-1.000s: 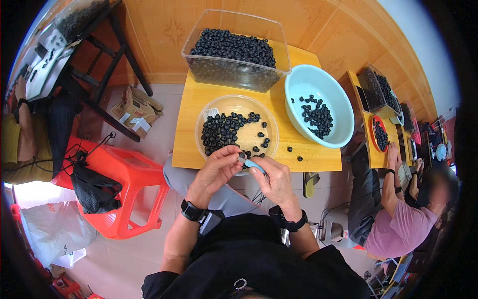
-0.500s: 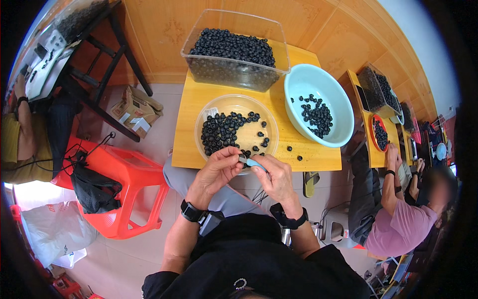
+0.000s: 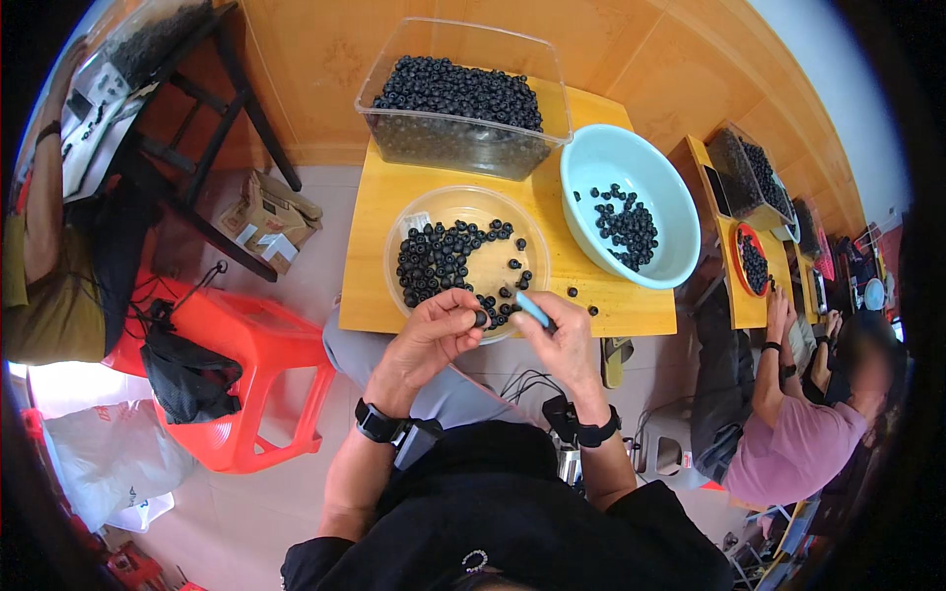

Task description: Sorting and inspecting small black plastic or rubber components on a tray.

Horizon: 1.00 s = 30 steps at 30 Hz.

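Observation:
My left hand pinches a small round black bead-like part between thumb and fingertips, over the near rim of a clear round bowl. Many similar black parts, some with a visible hole, lie in that bowl, most of them on its left side. Just right of the left hand, my right hand is closed around a light-blue-handled tool. The tool points up and left, apart from the held part; its tip is too blurred to make out.
Behind the bowl a clear rectangular bin is heaped with black parts. A pale blue basin with more stands at the right of the yellow table. A red stool is at left. People sit working on both sides.
My right hand has moved right, drawing the blue-handled tool away from the part in my left hand. The left hand stays nearly in place. The person at left has raised an arm.

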Each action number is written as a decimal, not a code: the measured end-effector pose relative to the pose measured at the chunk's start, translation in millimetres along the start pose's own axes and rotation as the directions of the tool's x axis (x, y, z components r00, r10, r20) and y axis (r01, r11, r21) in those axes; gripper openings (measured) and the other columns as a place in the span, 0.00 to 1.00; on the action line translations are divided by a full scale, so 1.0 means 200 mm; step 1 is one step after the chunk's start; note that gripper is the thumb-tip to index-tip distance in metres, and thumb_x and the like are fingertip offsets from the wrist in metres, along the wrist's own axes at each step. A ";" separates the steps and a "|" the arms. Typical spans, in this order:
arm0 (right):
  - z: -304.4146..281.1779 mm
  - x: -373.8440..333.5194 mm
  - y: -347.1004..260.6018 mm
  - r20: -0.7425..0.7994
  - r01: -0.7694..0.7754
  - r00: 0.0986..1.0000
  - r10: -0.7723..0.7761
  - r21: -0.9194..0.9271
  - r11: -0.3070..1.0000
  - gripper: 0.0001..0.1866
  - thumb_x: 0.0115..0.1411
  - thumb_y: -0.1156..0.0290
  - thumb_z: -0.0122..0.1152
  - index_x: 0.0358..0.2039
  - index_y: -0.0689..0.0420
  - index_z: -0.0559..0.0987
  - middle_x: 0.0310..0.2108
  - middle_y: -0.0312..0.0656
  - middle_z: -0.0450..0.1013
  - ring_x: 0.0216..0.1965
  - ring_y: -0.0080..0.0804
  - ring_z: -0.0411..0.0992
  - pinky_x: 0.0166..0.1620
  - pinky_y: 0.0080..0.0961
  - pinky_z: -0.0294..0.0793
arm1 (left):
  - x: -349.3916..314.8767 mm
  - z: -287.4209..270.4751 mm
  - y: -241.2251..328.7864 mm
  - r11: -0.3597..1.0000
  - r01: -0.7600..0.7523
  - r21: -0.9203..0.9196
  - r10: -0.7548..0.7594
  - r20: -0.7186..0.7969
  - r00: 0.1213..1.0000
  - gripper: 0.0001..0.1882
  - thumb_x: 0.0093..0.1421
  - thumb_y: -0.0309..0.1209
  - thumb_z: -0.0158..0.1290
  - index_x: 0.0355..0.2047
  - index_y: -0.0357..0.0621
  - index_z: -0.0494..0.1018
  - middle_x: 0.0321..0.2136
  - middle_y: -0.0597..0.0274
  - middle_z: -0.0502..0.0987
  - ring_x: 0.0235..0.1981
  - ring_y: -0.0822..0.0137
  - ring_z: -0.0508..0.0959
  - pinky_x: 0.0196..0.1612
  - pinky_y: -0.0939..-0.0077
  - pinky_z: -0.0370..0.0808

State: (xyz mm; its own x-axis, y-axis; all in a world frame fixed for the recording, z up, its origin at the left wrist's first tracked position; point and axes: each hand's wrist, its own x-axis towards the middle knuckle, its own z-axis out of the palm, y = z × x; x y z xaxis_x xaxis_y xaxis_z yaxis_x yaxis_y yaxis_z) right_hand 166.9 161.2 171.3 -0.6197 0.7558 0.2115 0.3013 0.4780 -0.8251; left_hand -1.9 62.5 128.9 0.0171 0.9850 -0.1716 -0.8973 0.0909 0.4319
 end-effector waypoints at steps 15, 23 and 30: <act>-0.21 0.10 0.14 -0.236 -0.139 0.965 0.114 -0.096 0.986 0.13 0.51 0.71 0.64 0.37 0.61 0.78 0.26 0.43 0.75 0.25 0.28 0.72 0.29 0.25 0.69 | 0.02 0.04 0.01 0.915 -0.044 0.402 0.143 -0.219 0.965 0.10 0.57 0.25 0.54 0.39 0.42 0.69 0.34 0.60 0.77 0.30 0.73 0.77 0.35 0.81 0.75; -0.29 0.15 0.18 -0.463 -0.008 0.877 -0.131 -0.288 0.958 0.17 0.53 0.72 0.62 0.43 0.64 0.75 0.29 0.47 0.76 0.27 0.28 0.72 0.32 0.26 0.71 | 0.02 -0.05 0.04 0.765 -0.139 0.629 0.371 -0.254 0.893 0.09 0.55 0.26 0.54 0.37 0.39 0.71 0.32 0.60 0.77 0.30 0.73 0.77 0.33 0.81 0.74; -0.03 -0.01 0.25 -0.259 -0.252 0.944 0.206 -0.159 0.955 0.13 0.52 0.72 0.60 0.39 0.61 0.77 0.25 0.52 0.75 0.26 0.44 0.74 0.31 0.30 0.71 | 0.19 -0.08 -0.03 0.255 -0.047 0.966 0.431 -0.071 0.899 0.07 0.49 0.23 0.56 0.30 0.37 0.74 0.29 0.58 0.77 0.27 0.70 0.76 0.32 0.78 0.73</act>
State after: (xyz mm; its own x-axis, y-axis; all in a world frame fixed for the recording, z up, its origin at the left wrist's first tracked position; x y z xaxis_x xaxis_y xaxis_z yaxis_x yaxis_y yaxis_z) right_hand 187.5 186.9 133.3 -0.3354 0.9275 0.1653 0.5593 0.3372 -0.7573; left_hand -3.5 97.8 105.8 -0.4027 0.9148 -0.0306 0.1962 0.1189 0.9733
